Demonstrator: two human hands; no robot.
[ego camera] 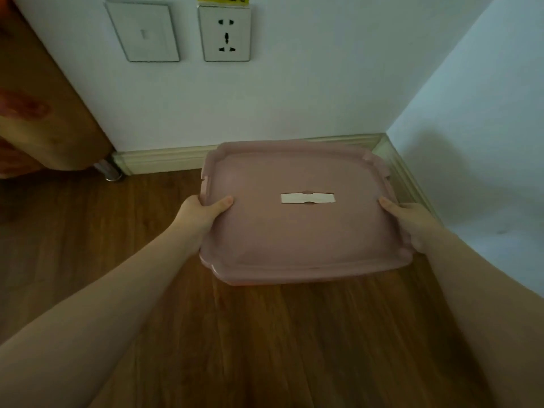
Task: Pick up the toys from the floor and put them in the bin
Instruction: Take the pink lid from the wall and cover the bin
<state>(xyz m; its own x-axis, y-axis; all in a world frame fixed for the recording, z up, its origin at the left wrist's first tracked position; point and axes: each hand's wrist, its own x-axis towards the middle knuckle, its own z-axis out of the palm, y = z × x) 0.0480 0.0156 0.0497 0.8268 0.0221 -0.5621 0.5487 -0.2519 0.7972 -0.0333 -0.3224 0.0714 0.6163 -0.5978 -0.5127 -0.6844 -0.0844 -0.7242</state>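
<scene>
Head view: left hand [203, 212], right hand [412, 223] fingers grip pink lid [297, 231] edges.

Lid [300, 231] between hands — socket [225, 33] behind

The wooden floor [265, 334] is laid in brown, grain-streaked planks that run away from the viewer toward the corner of the room. A pale skirting board [164, 159] edges it along the far wall and turns down the right-hand wall. At the far left a metal furniture leg [107, 169] stands on the planks just in front of the skirting. Toward the corner sits the pink lid [297, 231] (whether a bin beneath it rests on the floor is hidden by the lid itself).
</scene>
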